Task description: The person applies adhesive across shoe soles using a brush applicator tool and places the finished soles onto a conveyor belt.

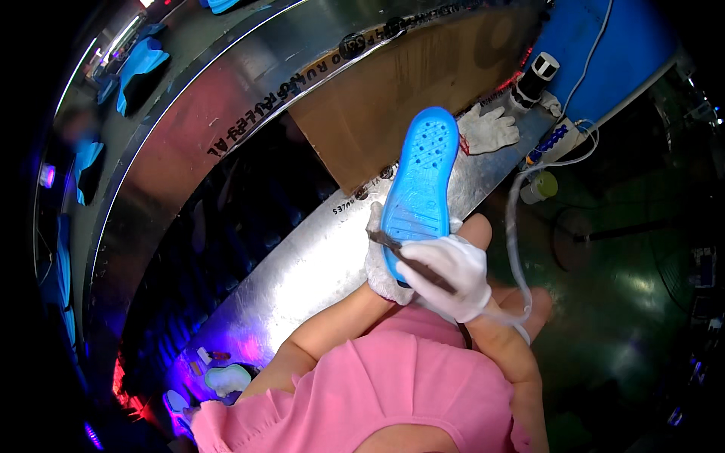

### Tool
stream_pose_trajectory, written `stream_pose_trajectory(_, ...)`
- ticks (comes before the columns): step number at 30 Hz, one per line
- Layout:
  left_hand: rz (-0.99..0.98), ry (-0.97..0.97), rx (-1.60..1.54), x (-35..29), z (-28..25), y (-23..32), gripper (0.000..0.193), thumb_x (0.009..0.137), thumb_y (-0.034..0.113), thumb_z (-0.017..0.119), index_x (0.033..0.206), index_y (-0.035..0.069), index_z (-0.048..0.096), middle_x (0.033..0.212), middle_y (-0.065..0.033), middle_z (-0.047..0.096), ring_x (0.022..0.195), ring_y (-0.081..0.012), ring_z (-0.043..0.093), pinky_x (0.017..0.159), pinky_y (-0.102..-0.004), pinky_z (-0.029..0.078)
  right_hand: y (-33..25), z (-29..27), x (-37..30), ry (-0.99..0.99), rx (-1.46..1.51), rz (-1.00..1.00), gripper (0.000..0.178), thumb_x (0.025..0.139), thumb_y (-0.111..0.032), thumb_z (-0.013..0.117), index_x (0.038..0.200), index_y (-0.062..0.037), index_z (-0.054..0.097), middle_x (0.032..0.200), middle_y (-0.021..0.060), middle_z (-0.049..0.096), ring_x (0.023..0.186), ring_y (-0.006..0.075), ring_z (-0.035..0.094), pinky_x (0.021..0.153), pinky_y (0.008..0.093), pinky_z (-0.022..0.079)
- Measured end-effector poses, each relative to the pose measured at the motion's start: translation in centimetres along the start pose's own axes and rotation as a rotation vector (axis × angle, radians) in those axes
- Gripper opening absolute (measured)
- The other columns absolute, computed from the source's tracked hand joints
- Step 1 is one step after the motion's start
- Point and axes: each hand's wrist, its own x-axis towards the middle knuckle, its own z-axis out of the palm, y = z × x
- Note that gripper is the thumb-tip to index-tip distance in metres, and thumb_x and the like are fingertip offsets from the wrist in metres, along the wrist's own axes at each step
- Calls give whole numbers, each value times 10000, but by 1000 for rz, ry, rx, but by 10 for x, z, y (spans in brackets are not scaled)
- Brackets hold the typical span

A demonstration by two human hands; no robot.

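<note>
Metal bench (298, 291) runs diagonally from lower left to upper right; beyond its far edge, on the left, a dark belt (198, 41) carries several blue pieces (140, 66). At the bench's lower-left end: a white pad (227, 380) in a shallow dish, lit violet. Brown cardboard (347, 128) stands along the far edge, toward mid-length.

Left hand (381, 275), white-gloved: closed on the blue sole (419, 177), fingers showing along the sole's left side, the remainder hidden beneath it. Sole is held up at the bench's near edge, long axis near vertical in view, patterned face toward the camera, dotted holes at the upper end, ridges across the middle, surface glossy. Cannot tell whether it touches the bench.

Right hand (459, 273), also white-gloved: thumb and fingers together, clamped on a dark slender brush (429, 275), no gap seen around the handle. Brush slants across the sole's lower part, tip at its left side; contact with the sole is unclear.

Farther right, near the bench's upper-right corner: a loose white glove (491, 130) lies flat, then a black-and-white cylinder (538, 77). Off the near edge: a yellow-topped container (540, 186).
</note>
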Motion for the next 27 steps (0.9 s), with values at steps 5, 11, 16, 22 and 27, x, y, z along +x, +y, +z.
stream_pose_trajectory(5,-12,183,279,-10,6,-5,874,875,761,318,1358,45,455,1259,-214,561,1058,-374,600,956,-477,488,26,-6,4,238,-223,-18,168,778,-47,717,934,-34,656,880,92,677,689,240,651,602,320,515)
stream_pose_trajectory(11,-76,45,83,0,15,10,943,875,766,296,1343,-41,438,1172,-320,577,972,-402,637,879,-481,535,1,-5,-6,49,242,215,220,689,43,735,890,-32,687,830,110,677,640,213,650,645,302,517)
stream_pose_trajectory(16,-100,62,79,2,35,11,910,862,750,384,1427,37,370,1251,-324,521,940,-444,629,801,-501,560,-3,0,-12,37,-100,-101,205,734,-58,755,916,-30,664,864,101,673,719,249,660,630,329,527)
stream_pose_trajectory(22,-207,66,35,19,49,28,963,848,784,364,1410,2,381,1141,-354,558,873,-442,633,731,-493,572,11,-5,-13,306,117,318,195,744,5,740,924,-30,676,817,110,670,682,243,651,633,299,514)
stream_pose_trajectory(27,-410,50,200,26,48,50,862,879,712,411,1425,45,381,1185,-370,535,844,-461,640,688,-489,562,-14,-16,-23,-144,-124,53,251,730,-52,751,972,-96,701,963,79,704,694,219,643,622,305,528)
